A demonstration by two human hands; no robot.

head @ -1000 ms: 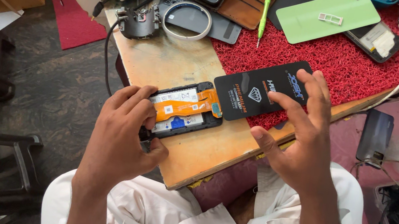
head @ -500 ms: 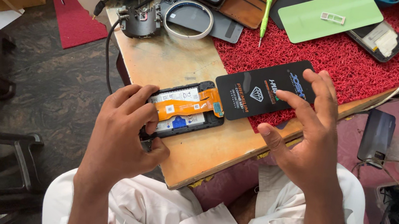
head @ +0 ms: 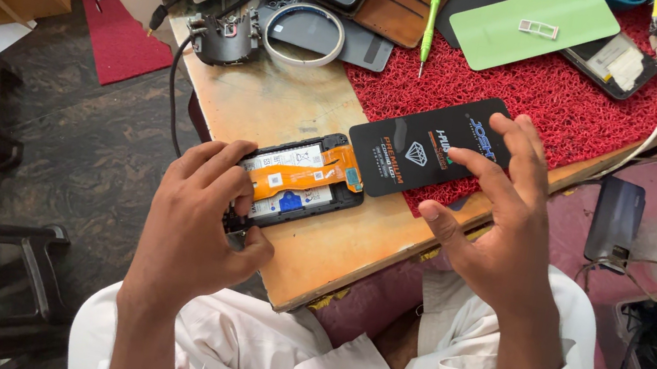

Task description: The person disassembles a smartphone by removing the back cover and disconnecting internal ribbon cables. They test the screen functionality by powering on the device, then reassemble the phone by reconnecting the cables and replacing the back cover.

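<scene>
Head view shows my left hand (head: 194,220) curled around the near end of an opened phone (head: 298,179), its orange flex cable exposed, lying at centre frame on the wooden desk (head: 289,102). My right hand (head: 496,217) is spread wide, fingertips (head: 462,155) pressing a black packet (head: 433,144) that overlaps the phone's far end and the red mat (head: 556,98). A pale green back cover (head: 533,25) lies on the mat, upper right.
</scene>
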